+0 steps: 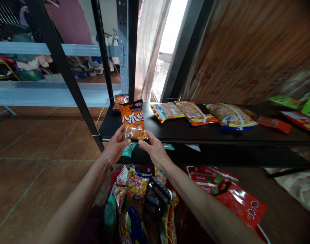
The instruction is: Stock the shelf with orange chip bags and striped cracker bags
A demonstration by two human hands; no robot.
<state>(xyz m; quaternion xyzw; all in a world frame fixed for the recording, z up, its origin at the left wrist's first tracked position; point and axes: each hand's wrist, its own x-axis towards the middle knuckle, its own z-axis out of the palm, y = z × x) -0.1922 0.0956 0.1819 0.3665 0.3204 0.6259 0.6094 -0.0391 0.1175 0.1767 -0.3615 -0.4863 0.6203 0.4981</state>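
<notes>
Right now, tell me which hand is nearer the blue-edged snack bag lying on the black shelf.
Right. The right hand holds the orange snack packet's lower corner, to the left of the blue-edged snack bag; the left hand holds the packet's other lower corner, farther left still.

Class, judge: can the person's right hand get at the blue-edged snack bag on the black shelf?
Probably, once freed: the right hand shares the orange snack bag with the left hand, yet only flat packets lie before the blue-edged bag.
</notes>
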